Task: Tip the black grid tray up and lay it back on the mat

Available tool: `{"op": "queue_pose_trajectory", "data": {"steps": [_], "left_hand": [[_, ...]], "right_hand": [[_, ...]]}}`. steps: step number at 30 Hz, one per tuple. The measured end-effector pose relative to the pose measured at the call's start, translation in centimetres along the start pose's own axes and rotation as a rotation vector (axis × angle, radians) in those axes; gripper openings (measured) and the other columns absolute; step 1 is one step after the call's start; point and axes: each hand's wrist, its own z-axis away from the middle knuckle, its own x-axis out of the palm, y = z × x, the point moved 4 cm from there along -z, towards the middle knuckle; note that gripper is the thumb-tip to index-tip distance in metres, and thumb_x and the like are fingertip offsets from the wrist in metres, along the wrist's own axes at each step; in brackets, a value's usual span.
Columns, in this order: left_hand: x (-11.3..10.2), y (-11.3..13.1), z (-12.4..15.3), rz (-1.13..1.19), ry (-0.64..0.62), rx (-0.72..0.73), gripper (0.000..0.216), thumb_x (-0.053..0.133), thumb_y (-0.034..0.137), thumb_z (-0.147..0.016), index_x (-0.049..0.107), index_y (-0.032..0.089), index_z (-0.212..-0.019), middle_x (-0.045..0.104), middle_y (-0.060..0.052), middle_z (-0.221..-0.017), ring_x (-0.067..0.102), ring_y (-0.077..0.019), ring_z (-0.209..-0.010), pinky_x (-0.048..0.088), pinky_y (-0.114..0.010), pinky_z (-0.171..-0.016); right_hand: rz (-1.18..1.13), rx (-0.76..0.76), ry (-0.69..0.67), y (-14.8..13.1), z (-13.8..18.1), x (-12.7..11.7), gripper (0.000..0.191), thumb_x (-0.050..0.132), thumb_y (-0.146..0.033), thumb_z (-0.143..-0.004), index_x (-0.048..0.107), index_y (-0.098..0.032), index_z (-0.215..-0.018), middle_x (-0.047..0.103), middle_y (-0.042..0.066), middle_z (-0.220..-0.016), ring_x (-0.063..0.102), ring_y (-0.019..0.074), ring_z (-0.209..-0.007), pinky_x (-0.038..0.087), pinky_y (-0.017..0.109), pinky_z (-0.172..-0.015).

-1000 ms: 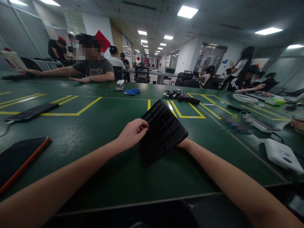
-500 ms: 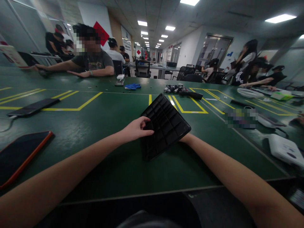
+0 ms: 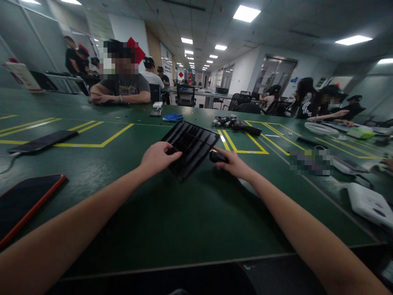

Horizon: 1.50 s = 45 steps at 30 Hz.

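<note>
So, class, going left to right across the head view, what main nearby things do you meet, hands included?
Orange-edged phone, left hand, black panel, small black object, right hand, white box.

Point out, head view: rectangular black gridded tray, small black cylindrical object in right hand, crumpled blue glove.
Rectangular black gridded tray (image 3: 194, 144), head view: middle of gridded face.
Small black cylindrical object (image 3: 219, 157), head view: side of its body.
Crumpled blue glove (image 3: 172, 117), head view: middle of visible surface.
</note>
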Motion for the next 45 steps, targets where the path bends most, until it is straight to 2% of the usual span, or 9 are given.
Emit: {"op": "queue_pose_trajectory", "data": {"steps": [6,11,14,17,22,28,35,41,45], "left_hand": [[-3.7,-7.3,-1.7,-0.397,-0.03,-0.297,0.048,0.047,0.06,-0.072,0.05,0.014,-0.06,0.044,-0.001,-0.057,0.056,-0.0256,-0.077,0.041,-0.031,-0.061],[-5.0,-7.3,-1.3,-0.414,-0.037,-0.243,0.05,0.039,0.055,-0.08,0.053,0.008,-0.069,0.052,-0.01,-0.068,0.057,-0.0317,-0.079,0.046,-0.042,-0.063],[-4.4,-4.8,-1.2,-0.389,0.05,-0.133,0.042,0.025,0.03,-0.089,0.055,0.001,-0.092,0.056,-0.019,-0.09,0.054,-0.0321,-0.095,0.045,-0.046,-0.077],[-1.9,-0.9,-0.1,-0.327,0.078,0.049,0.04,0.025,0.013,-0.086,0.046,0.005,-0.118,0.054,-0.014,-0.108,0.05,-0.0223,-0.106,0.039,-0.034,-0.092],[4.1,5.0,2.9,-0.043,-0.182,0.507,0.05,0.03,0.002,-0.078,0.046,0.012,-0.124,0.051,-0.012,-0.122,0.049,-0.0198,-0.112,0.038,-0.033,-0.097],[5.6,4.3,2.3,-0.055,-0.225,0.43,0.041,0.036,0.023,-0.086,0.047,0.012,-0.124,0.048,-0.013,-0.128,0.041,-0.0236,-0.121,0.032,-0.039,-0.102],[4.7,4.1,2.4,-0.13,-0.195,0.374,0.037,0.04,0.03,-0.085,0.054,0.011,-0.114,0.053,-0.015,-0.115,0.048,-0.0264,-0.107,0.038,-0.041,-0.091],[4.1,3.0,1.9,-0.071,-0.312,0.265,0.026,0.038,0.027,-0.085,0.06,0.015,-0.094,0.057,-0.008,-0.093,0.053,-0.0204,-0.084,0.043,-0.034,-0.074],[4.1,2.5,1.6,-0.02,-0.377,0.242,0.027,0.037,0.028,-0.086,0.059,0.016,-0.095,0.057,-0.007,-0.092,0.053,-0.0195,-0.082,0.043,-0.033,-0.072]], "right_hand": [[0.345,0.445,0.1,7.7,1.3,-3.5,0.048,0.048,-0.038,-0.083,0.043,-0.028,-0.129,0.056,0.014,-0.109,0.049,0.0308,-0.099,0.037,0.042,-0.087],[0.408,0.548,-0.006,9.5,2.1,-3.2,0.05,0.044,-0.046,-0.081,0.045,-0.027,-0.127,0.052,0.015,-0.117,0.046,0.037,-0.106,0.035,0.052,-0.089],[0.468,0.512,0.124,8.1,1.7,-3.6,0.056,0.044,-0.051,-0.079,0.045,-0.022,-0.127,0.047,0.016,-0.125,0.036,0.0403,-0.116,0.027,0.06,-0.094],[0.462,0.37,0.223,4.6,1.0,-3.3,0.055,0.041,-0.045,-0.082,0.043,-0.015,-0.129,0.044,0.017,-0.127,0.033,0.0362,-0.12,0.024,0.055,-0.1],[0.269,0.009,0.08,-3.1,0.5,0.1,0.055,0.039,-0.044,-0.084,0.037,-0.016,-0.131,0.04,0.013,-0.133,0.029,0.0291,-0.126,0.02,0.049,-0.107],[0.113,-0.056,-0.186,-5.7,0.8,3.3,0.058,0.03,-0.048,-0.087,0.034,-0.013,-0.133,0.035,0.014,-0.139,0.028,0.0283,-0.129,0.02,0.052,-0.107],[0.104,-0.071,-0.165,-5.5,0.2,2.7,0.058,0.031,-0.048,-0.087,0.032,-0.015,-0.134,0.037,0.013,-0.138,0.031,0.0272,-0.128,0.024,0.05,-0.106],[0.437,0.093,0.147,1.0,-0.3,-2.2,0.05,0.034,-0.04,-0.086,0.04,-0.016,-0.13,0.039,0.013,-0.136,0.03,0.0295,-0.127,0.021,0.05,-0.107],[0.58,0.368,0.121,7.3,0.3,-3.3,0.053,0.038,-0.045,-0.083,0.044,-0.013,-0.126,0.045,0.016,-0.129,0.037,0.0347,-0.12,0.026,0.055,-0.1]]}}
